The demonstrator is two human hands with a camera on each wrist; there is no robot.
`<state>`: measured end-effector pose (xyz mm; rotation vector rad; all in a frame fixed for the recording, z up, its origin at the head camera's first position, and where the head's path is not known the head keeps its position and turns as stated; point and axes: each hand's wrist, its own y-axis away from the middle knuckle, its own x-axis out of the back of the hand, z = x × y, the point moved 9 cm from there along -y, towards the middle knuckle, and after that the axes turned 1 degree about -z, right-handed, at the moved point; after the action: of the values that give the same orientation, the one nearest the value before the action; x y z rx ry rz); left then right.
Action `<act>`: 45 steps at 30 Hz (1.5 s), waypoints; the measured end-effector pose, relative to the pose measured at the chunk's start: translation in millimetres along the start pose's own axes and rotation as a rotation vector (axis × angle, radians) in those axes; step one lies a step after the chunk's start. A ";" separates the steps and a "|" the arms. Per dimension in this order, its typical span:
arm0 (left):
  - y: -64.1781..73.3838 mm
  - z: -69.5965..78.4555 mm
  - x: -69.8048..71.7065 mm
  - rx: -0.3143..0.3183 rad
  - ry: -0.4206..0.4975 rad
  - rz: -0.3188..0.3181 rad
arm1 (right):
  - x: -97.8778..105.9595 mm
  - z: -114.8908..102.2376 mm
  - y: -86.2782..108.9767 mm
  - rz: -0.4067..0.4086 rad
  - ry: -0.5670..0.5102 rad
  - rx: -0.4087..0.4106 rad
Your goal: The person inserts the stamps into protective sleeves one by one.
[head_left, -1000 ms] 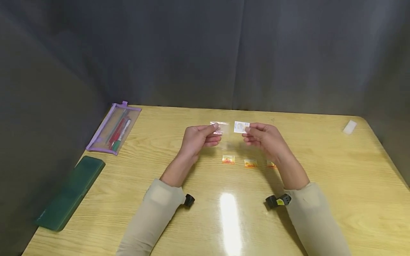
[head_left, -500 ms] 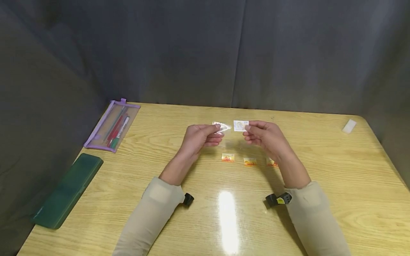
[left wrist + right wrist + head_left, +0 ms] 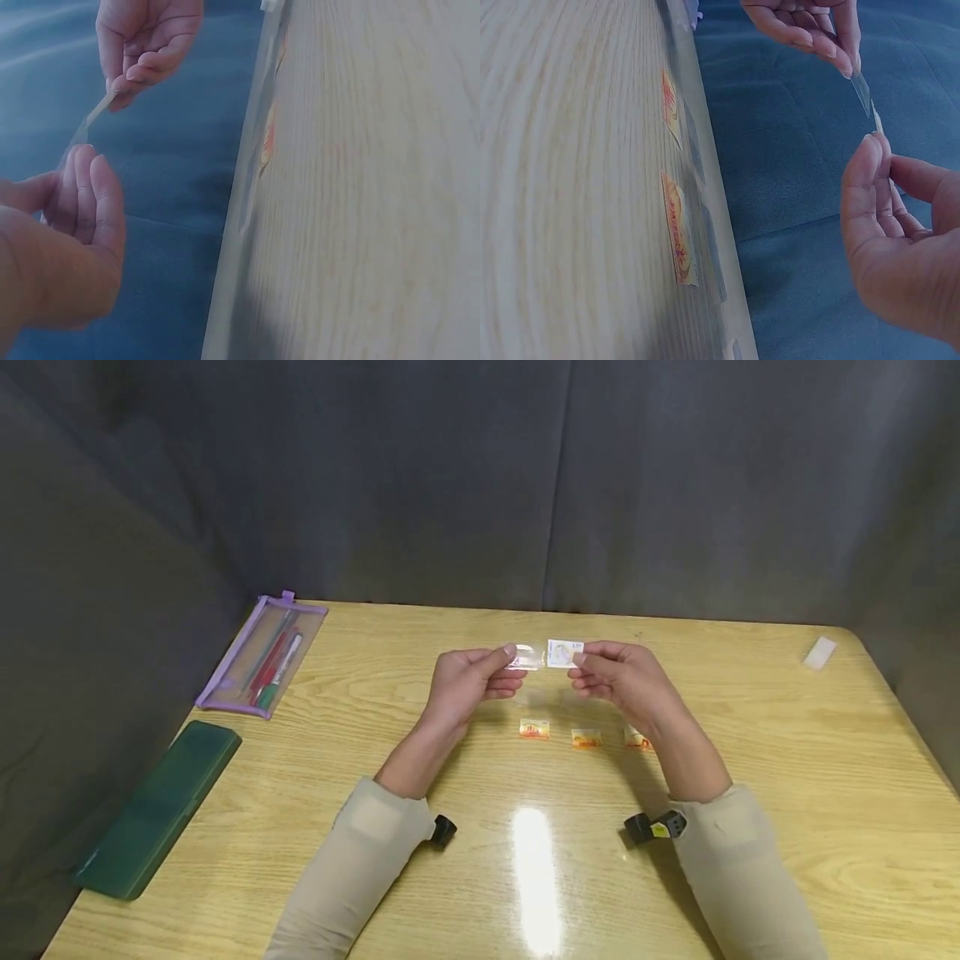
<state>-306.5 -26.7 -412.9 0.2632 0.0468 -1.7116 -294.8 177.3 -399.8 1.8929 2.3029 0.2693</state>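
Between thumb and fingers, my left hand (image 3: 467, 683) pinches a small clear plastic sleeve (image 3: 531, 657) by its left end. My right hand (image 3: 628, 685) pinches a small white stamp-like paper (image 3: 562, 653) with a pale printed picture. Both are held up above the table, edge to edge with a narrow gap between them in the head view. From the side, the right wrist view shows the sleeve (image 3: 862, 94) close to the tip of the paper (image 3: 877, 120); whether they touch I cannot tell. Below lie three orange-and-yellow stamp-like papers (image 3: 534, 729), the rightmost partly behind my right wrist.
Faint clear sleeves (image 3: 531, 697) lie behind the orange papers. At the left are a purple-edged mesh pouch (image 3: 217, 703) with pens inside and a dark green case (image 3: 161, 810). A white block (image 3: 820, 653) rests at the far right. Dark curtains (image 3: 555, 485) surround the wooden table (image 3: 750, 710).
My left hand has shifted slightly right, bringing the sleeve nearer the white paper. The sleeve's shape and glare have changed. My right hand has hardly moved.
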 end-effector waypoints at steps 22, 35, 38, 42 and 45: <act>0.8 -2.5 -1.1 0.036 0.023 0.001 | 1.2 1.6 -0.1 0.034 0.036 0.000; 2.8 -0.4 -0.6 0.009 0.005 0.009 | 0.4 2.0 -0.2 0.041 0.077 0.003; 1.9 -0.9 -1.0 0.014 0.029 0.008 | 0.1 1.4 -0.7 0.036 0.078 0.012; 1.3 -1.2 -2.0 0.021 0.048 0.000 | -0.5 -0.4 -0.4 0.030 0.077 0.025; 1.5 -1.9 -2.8 0.031 0.032 -0.019 | -2.3 -1.1 -0.5 0.029 0.075 0.026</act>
<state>-304.4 -23.9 -413.9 0.3143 0.0470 -1.7277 -295.0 174.8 -398.9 1.9619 2.3394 0.3199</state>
